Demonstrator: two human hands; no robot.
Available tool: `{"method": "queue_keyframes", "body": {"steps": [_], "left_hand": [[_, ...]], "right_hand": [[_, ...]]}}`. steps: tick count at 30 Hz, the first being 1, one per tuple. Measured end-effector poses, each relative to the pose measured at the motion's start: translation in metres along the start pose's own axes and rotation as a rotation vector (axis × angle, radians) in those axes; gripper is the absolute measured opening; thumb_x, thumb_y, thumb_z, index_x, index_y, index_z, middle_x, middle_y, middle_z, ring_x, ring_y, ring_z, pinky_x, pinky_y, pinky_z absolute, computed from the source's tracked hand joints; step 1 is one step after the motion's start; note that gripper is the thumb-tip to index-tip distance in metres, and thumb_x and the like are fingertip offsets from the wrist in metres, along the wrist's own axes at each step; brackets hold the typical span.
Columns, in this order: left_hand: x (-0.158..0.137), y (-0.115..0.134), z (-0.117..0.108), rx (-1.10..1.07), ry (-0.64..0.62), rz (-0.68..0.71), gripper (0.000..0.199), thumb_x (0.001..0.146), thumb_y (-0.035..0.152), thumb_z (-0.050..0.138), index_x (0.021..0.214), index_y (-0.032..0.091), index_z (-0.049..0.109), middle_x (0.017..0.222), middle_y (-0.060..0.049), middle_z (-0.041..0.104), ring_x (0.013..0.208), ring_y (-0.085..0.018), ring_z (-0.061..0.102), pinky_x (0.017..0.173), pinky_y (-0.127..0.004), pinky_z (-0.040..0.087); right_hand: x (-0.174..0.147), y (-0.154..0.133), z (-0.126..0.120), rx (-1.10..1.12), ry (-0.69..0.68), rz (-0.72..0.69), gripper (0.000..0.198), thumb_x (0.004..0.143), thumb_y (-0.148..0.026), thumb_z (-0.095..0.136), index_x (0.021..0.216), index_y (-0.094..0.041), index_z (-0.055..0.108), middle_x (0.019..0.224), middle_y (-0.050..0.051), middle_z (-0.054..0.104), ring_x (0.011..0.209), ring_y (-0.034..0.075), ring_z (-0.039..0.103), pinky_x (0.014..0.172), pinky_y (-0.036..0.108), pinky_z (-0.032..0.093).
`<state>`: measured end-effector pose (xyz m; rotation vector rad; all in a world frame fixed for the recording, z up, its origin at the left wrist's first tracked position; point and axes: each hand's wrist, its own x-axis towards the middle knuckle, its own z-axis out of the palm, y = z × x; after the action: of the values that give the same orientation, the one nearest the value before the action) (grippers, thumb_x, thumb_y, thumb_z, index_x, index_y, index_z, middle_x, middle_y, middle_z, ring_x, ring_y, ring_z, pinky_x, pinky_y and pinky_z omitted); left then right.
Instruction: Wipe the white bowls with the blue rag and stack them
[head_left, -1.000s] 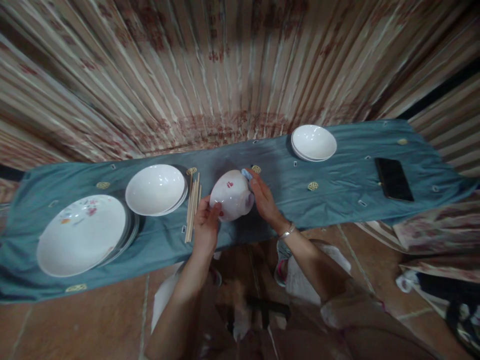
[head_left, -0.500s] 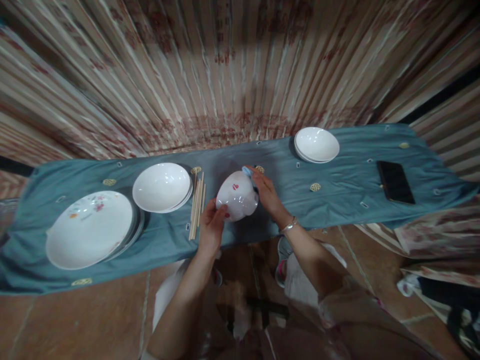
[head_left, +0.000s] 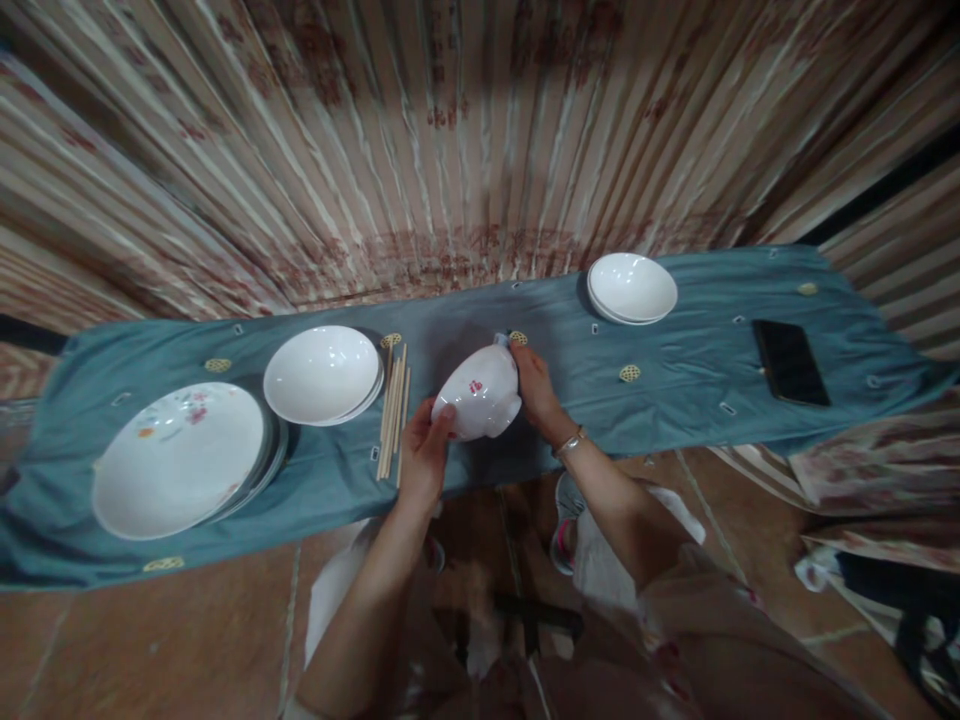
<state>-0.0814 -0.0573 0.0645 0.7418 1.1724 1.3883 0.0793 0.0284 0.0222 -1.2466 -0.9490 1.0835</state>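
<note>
A white bowl [head_left: 480, 400] with a red mark on its outside is tilted onto its side above the table, its foot facing right and toward me. My left hand [head_left: 424, 455] grips its left rim, thumb on the outer wall. At the bowl's far right side, my right hand [head_left: 537, 388] holds a light blue cloth [head_left: 502, 341] against the rim. Most of the cloth is hidden behind the bowl and fingers. Several wooden chopsticks [head_left: 393, 415] lie just left of my left hand.
Stacked white bowls [head_left: 322, 372] stand left of the chopsticks, beside a stack of larger flowered plates [head_left: 180, 460]. Another small bowl stack [head_left: 632, 287] sits at the back right, and a black phone [head_left: 791, 362] lies farther right. A pleated curtain [head_left: 480, 150] hangs behind the teal-covered table [head_left: 675, 400].
The bowl has turned so its foot shows more toward the lower right. My right hand and the cloth have shifted slightly along the far rim. My left hand keeps its hold.
</note>
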Motion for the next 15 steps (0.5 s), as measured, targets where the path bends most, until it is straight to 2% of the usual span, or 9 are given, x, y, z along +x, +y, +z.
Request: {"method": "queue_keyframes", "body": {"steps": [2, 4, 9, 15], "left_hand": [[0.001, -0.002, 0.0, -0.01, -0.021, 0.018, 0.045, 0.067, 0.057, 0.085, 0.083, 0.017, 0.072, 0.072, 0.0, 0.066, 0.068, -0.013, 0.057, 0.063, -0.024, 0.044], [0.002, -0.003, -0.001, -0.028, -0.027, 0.037, 0.044, 0.067, 0.057, 0.085, 0.085, 0.018, 0.073, 0.074, 0.0, 0.067, 0.071, -0.014, 0.058, 0.065, -0.024, 0.045], [0.003, -0.004, 0.002, -0.035, -0.046, 0.077, 0.044, 0.065, 0.052, 0.088, 0.091, 0.02, 0.073, 0.084, -0.001, 0.071, 0.077, -0.014, 0.062, 0.071, -0.024, 0.048], [0.003, -0.007, 0.004, -0.006, -0.033, 0.107, 0.043, 0.067, 0.049, 0.089, 0.098, 0.021, 0.074, 0.09, -0.001, 0.071, 0.082, -0.013, 0.063, 0.074, -0.023, 0.05]], "right_hand": [[0.001, -0.007, -0.001, -0.015, -0.003, -0.033, 0.044, 0.086, -0.064, 0.053, 0.066, -0.025, 0.049, 0.062, -0.006, 0.041, 0.059, 0.012, 0.039, 0.056, 0.027, 0.037], [0.001, -0.014, -0.003, -0.055, -0.012, -0.104, 0.044, 0.088, -0.062, 0.052, 0.066, -0.024, 0.048, 0.063, -0.005, 0.04, 0.06, 0.012, 0.037, 0.057, 0.027, 0.035], [-0.002, -0.03, -0.008, -0.196, -0.005, -0.318, 0.041, 0.095, -0.054, 0.048, 0.07, -0.023, 0.055, 0.066, -0.003, 0.049, 0.065, 0.013, 0.046, 0.062, 0.028, 0.038], [-0.007, -0.044, -0.011, -0.344, 0.004, -0.422, 0.04, 0.1, -0.051, 0.044, 0.087, -0.022, 0.068, 0.075, 0.001, 0.065, 0.071, 0.016, 0.057, 0.067, 0.03, 0.044]]}}
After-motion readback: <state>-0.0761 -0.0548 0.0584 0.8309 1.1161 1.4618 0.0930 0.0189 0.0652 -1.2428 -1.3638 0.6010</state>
